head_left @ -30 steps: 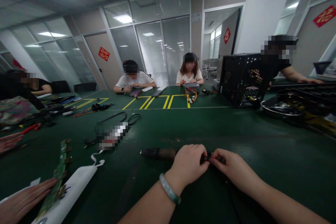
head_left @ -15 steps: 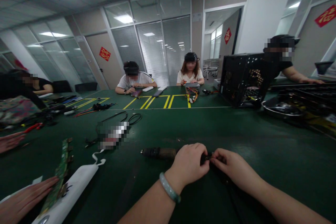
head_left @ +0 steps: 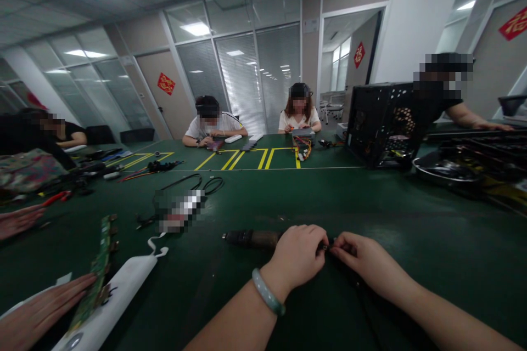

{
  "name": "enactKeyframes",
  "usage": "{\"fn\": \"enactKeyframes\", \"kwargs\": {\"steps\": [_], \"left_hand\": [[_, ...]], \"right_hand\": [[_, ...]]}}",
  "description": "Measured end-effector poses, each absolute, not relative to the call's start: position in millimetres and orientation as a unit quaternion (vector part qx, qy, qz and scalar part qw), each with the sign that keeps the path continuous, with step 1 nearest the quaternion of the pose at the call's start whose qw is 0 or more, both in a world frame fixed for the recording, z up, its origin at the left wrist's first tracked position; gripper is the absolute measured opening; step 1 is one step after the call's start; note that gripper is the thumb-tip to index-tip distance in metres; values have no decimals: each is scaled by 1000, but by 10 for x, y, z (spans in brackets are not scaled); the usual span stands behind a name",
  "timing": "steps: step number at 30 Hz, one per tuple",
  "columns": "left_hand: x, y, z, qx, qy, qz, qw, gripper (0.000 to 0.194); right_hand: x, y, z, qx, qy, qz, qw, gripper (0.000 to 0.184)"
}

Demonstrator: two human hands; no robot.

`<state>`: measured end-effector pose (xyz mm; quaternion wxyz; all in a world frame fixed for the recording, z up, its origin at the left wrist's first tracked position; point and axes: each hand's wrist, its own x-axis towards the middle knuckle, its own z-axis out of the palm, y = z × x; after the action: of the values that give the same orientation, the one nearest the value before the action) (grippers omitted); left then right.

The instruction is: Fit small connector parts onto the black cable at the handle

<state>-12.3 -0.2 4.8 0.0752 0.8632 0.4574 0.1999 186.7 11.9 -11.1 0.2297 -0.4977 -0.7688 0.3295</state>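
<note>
An electric screwdriver [head_left: 250,239] with a dark nose and brownish body lies on the green table, its tip pointing left. My left hand [head_left: 298,255] is closed around its rear end and covers that part. Just right of it, my right hand [head_left: 359,252] pinches the dark cord end with thumb and forefinger, at the screwdriver's tail. The small piece between both hands' fingertips is mostly hidden. A dark cord [head_left: 357,283] runs from there down under my right wrist.
At left, a co-worker's hand [head_left: 53,307] rests on a green circuit board [head_left: 95,279] by a white power bank-like case [head_left: 123,290]. Another hand [head_left: 20,222] holds red-handled pliers. A black computer case [head_left: 366,126] and metal bowl [head_left: 444,173] stand right. Several people sit around.
The view has shifted very slightly. Both my hands keep their grip at the screwdriver's rear, with only a tiny movement of the fingers.
</note>
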Motion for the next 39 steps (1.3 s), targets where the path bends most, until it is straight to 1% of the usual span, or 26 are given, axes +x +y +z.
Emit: {"fn": "enactKeyframes", "kwargs": {"steps": [3,10,21,26,33,39], "left_hand": [[-117,-3,42,856,465,215,75,16],[-120,11,45,867,444,213,75,9],[-113,-27,102,866,448,206,78,12],[-111,-28,105,849,477,209,89,20],[-116,4,52,861,455,209,84,8],[-111,-12,66,861,454,217,79,16]], "right_hand": [[1863,121,-113,-499,-771,322,232,14],[1868,134,-136,-496,-770,327,234,15],[1864,117,-113,-497,-769,325,237,16],[1867,128,-136,-494,-770,328,236,16],[1870,120,-119,-494,-771,330,231,16],[1851,106,-81,-494,-769,332,232,16]]}}
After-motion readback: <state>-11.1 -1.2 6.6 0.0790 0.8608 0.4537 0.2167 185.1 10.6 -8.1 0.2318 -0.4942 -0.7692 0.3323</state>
